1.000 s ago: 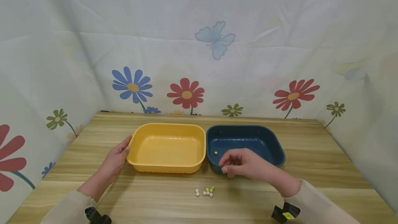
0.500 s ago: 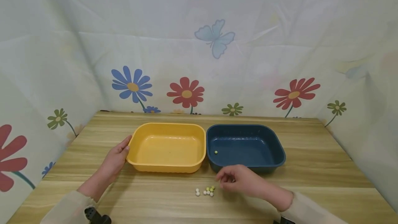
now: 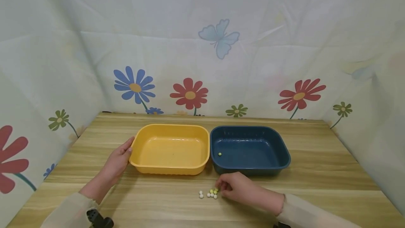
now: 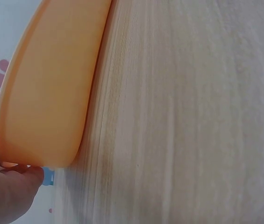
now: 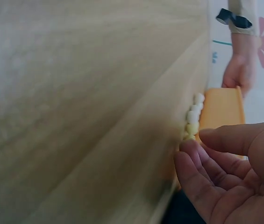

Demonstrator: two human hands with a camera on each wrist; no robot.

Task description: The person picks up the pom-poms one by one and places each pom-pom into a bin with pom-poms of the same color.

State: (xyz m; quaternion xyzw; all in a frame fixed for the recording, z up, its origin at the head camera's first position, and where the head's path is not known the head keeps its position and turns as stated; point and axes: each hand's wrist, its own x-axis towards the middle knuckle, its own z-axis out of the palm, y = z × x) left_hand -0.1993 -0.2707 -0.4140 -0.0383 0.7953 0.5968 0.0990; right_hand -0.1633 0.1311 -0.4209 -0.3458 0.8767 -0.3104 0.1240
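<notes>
My left hand (image 3: pixel 117 158) grips the left end of a yellow plastic bin (image 3: pixel 169 170) at its rim; in the left wrist view its fingertips (image 4: pixel 32 176) meet the bin's corner. My right hand (image 3: pixel 235 187) is low over the table in front of a dark blue bin (image 3: pixel 253 170), beside a small cluster of round beads. Its thumb and fingers are bent and a little apart, the tips right at a yellow-green bead (image 3: pixel 216 190). White beads (image 3: pixel 212 195) lie against the yellow-green ones. A single yellow-green bead (image 3: pixel 219 154) sits inside the blue bin, near its left wall.
The two bins stand side by side on the wood-grain table (image 3: pixel 152 203). Two white beads (image 3: pixel 201 194) lie slightly left of the cluster. A flower-printed cloth (image 3: pixel 221 80) rises behind the table and along both sides.
My right hand has come down from over the blue bin's front edge, toward me and slightly left, to the bead cluster. My left hand stays on the yellow bin.
</notes>
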